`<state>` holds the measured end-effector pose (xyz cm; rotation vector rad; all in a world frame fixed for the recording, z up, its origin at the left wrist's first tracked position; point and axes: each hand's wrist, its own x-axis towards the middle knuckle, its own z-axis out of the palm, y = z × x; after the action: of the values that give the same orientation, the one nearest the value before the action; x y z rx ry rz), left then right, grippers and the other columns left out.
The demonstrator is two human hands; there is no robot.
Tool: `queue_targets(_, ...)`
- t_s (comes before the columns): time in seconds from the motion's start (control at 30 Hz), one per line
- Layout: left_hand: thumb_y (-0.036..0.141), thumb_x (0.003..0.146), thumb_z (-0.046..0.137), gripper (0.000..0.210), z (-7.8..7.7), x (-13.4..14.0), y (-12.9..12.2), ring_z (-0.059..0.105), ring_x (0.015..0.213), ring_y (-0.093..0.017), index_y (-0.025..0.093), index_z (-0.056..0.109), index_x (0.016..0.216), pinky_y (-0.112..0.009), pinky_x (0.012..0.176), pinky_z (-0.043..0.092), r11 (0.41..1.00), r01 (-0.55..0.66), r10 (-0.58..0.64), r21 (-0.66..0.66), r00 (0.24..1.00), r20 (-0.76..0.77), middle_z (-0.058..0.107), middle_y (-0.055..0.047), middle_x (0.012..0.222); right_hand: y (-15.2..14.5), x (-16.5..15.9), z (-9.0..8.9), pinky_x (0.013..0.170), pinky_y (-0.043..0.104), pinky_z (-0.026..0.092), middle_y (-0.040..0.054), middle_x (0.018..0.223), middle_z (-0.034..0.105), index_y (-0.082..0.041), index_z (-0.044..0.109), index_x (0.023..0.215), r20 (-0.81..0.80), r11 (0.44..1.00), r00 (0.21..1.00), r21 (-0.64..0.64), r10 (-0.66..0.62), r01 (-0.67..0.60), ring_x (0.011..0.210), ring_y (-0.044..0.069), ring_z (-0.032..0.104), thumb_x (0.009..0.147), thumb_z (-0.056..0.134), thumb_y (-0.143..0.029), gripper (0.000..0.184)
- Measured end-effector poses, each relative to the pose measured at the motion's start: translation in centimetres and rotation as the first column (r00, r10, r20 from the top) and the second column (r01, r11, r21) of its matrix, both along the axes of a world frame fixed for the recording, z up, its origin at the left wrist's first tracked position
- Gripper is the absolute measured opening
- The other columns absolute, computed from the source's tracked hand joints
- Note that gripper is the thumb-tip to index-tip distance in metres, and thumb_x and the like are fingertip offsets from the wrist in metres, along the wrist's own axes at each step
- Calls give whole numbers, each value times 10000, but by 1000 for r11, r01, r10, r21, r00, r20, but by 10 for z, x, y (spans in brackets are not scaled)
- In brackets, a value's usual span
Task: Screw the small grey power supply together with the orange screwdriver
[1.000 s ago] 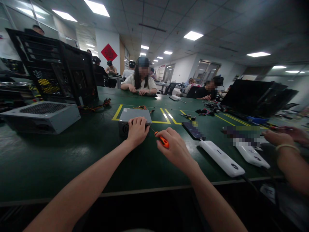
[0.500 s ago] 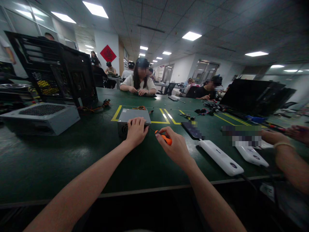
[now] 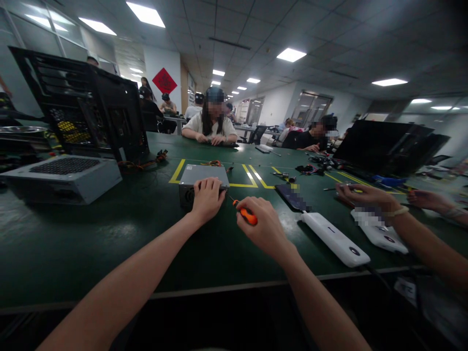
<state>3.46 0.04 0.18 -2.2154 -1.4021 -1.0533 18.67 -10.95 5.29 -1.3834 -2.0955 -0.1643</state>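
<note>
A grey computer power supply (image 3: 193,174) rests on the green table in front of me, with bundled cables at its far side. My left hand (image 3: 207,197) lies over its near right corner, fingers bent across the top and gripping it. An orange screwdriver (image 3: 249,216) sits in my right hand (image 3: 261,222), fingers curled around the handle. Its thin shaft points left toward the right side of the power supply, close to my left fingertips. Whether the tip touches a screw cannot be made out.
A second power supply (image 3: 84,180) and a black computer case (image 3: 120,117) stand left. To the right lie a phone (image 3: 290,195), a white power bank (image 3: 334,236) and a co-worker's hand (image 3: 369,197) holding a tool. Another person sits across the table (image 3: 161,234).
My right fingers have shifted on the screwdriver handle, which now tilts more steeply. My left hand stays on the power supply. At the right, the co-worker's hand has moved left.
</note>
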Motion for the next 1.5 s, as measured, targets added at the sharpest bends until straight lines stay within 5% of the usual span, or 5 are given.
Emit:
queue_targets(0.23,305,865,440,262,-1,0,1,446,1100,-264,170,504,1080,-445,951,262,1000,-7,7,2,1000,-8,546,-102,1190,0,-2,0,702,291,370,24,827,598,-208,540,942,-74,999,997,-52,-17,13,749,175,537,873,467,-392,209)
queue_targets(0.47,293,869,422,255,-1,-1,0,439,1108,-267,171,505,1077,-443,948,263,1000,-9,9,2,1000,-16,542,-105,1194,-3,-1,-2,726,297,370,27,842,584,-215,554,893,30,1000,1000,-25,-2,3,792,186,524,805,528,-209,92)
queue_targets(1.03,296,882,389,267,0,-1,-1,435,1112,-263,167,509,1083,-449,955,259,1000,4,-4,2,1000,-14,539,-110,1198,-2,-4,-5,706,303,373,36,822,609,-186,541,955,-63,998,996,2,-56,56,737,179,541,877,452,-331,187)
queue_targets(1.23,302,874,407,266,-1,0,0,424,1128,-268,175,507,1085,-452,964,252,1000,-1,1,-11,1000,-7,531,-113,1215,-4,0,-4,797,330,351,28,849,563,-233,587,867,112,999,993,-11,33,-31,823,187,512,769,534,-163,132)
queue_targets(1.5,318,883,393,277,0,0,-1,428,1132,-268,169,511,1086,-452,967,251,1000,8,-8,-20,1000,14,532,-121,1215,2,1,0,839,336,361,11,823,612,-199,541,931,-69,999,997,-38,34,-36,762,156,552,839,504,-243,108)
